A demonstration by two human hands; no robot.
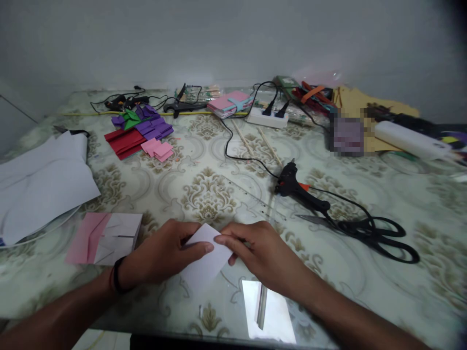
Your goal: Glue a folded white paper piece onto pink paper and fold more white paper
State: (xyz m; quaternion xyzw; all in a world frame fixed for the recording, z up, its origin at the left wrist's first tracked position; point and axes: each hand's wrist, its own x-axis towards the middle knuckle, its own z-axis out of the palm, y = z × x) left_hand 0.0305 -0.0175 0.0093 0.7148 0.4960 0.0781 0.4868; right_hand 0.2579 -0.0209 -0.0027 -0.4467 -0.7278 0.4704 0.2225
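Observation:
Between both hands is a small white piece of paper (206, 265), turned cornerwise above the near part of the table. My left hand (166, 250) pinches its left side, thumb lying on top and fingers hidden beneath. On the right edge, my right hand (257, 248) grips the same paper between thumb and curled fingers. Just left of my left wrist lie a folded white paper piece (118, 231) and a pink folded paper (85, 238). A black band circles the left wrist.
A black glue gun (301, 187) and black-handled scissors (365, 233) lie to the right, near a clear ruler (251, 197). White sheets (47, 180) cover the left side. Folded purple paper (155, 126), red paper (124, 142) and a power strip (268, 117) sit farther back.

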